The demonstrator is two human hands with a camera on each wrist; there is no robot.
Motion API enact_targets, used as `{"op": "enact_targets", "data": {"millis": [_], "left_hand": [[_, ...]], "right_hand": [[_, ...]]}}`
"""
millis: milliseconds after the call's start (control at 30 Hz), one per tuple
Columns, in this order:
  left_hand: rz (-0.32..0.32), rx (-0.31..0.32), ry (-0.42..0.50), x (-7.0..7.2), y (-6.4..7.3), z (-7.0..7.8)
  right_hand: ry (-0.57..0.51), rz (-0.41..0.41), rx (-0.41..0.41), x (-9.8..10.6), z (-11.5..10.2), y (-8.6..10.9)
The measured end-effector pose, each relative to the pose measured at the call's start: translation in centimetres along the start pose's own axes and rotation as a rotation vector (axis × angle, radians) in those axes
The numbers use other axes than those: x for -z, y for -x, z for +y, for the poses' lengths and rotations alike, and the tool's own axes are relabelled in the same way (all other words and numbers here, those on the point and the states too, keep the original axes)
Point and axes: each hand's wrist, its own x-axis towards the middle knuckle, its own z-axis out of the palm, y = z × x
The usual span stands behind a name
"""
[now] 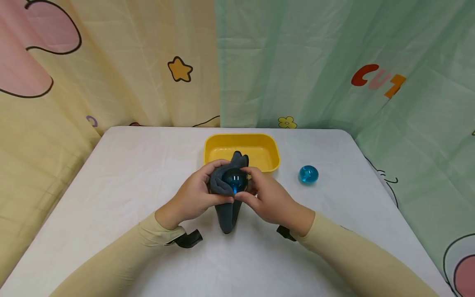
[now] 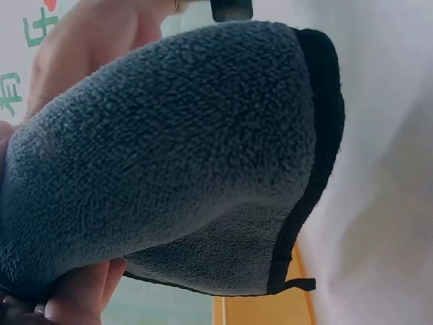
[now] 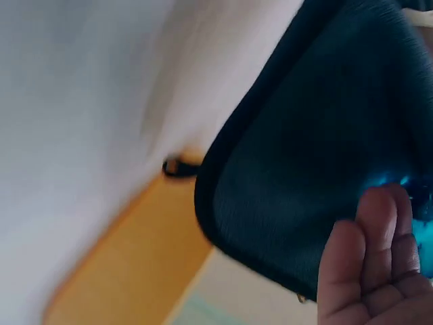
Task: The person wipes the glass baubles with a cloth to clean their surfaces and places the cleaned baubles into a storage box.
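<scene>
A clear blue ball [image 1: 235, 180] is held up above the table, cupped in a dark grey plush cloth [image 1: 224, 214] with black edging. My left hand [image 1: 191, 198] grips the cloth around the ball's left side, thumb in front. My right hand [image 1: 272, 198] holds the ball from the right, thumb and fingers curled against it. In the left wrist view the cloth [image 2: 176, 142] hangs folded and covers much of the hand. The right wrist view shows fingertips [image 3: 375, 213] at the ball [image 3: 423, 244], with the cloth [image 3: 298, 156] behind.
Just behind the hands stands a yellow rectangular tray [image 1: 272, 161]. A second clear blue ball [image 1: 308, 175] lies on the white-covered table [image 1: 122, 173], right of the tray. Patterned curtains [image 1: 289, 62] hang beyond the far edge and at both sides.
</scene>
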Motion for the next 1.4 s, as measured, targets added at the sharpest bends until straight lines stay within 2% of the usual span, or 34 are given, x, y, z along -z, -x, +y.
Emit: {"op": "enact_targets", "data": {"millis": [100,167,233,300,433,533,633,733,900,1000,1133,1267,1400], "left_hand": [[0.000,0.002,-0.004,-0.1,0.0,0.0],[-0.002,0.000,-0.004,-0.1,0.0,0.1],[-0.001,-0.003,-0.006,-0.1,0.0,0.1],[0.010,-0.009,-0.004,0.0,-0.1,0.2],[0.035,-0.023,0.009,0.2,-0.2,0.4],[0.028,-0.020,0.021,0.2,-0.2,0.4],[0.006,-0.009,0.014,0.1,-0.1,0.3],[-0.007,-0.008,-0.004,0.1,0.0,0.3],[-0.016,-0.003,-0.002,-0.2,0.1,0.2],[-0.005,0.006,0.006,-0.2,0.2,0.1],[0.027,0.003,0.005,-0.2,0.1,0.2],[0.040,-0.012,0.017,0.0,-0.1,0.5],[0.020,-0.011,0.034,0.1,0.0,0.5]], "right_hand": [[-0.214,-0.038,-0.089,0.0,0.0,0.1],[-0.267,-0.032,-0.115,-0.1,-0.1,0.2],[-0.256,-0.016,-0.096,-0.1,-0.4,0.3],[-0.191,0.001,-0.048,-0.2,-0.6,0.4],[0.029,0.027,0.067,-0.2,-1.0,0.6],[0.193,0.052,0.111,0.1,-1.0,0.5],[0.269,0.068,0.139,0.3,-0.8,0.4],[0.188,0.058,0.113,0.4,-0.5,0.3],[-0.143,0.020,-0.049,0.0,-0.1,0.3],[-0.229,0.026,-0.086,-0.4,-0.2,0.3],[-0.118,0.045,0.001,-0.7,-0.6,0.6],[0.087,0.063,0.094,-0.6,-0.8,0.6],[0.318,0.129,0.172,-0.2,-0.6,0.5]]}}
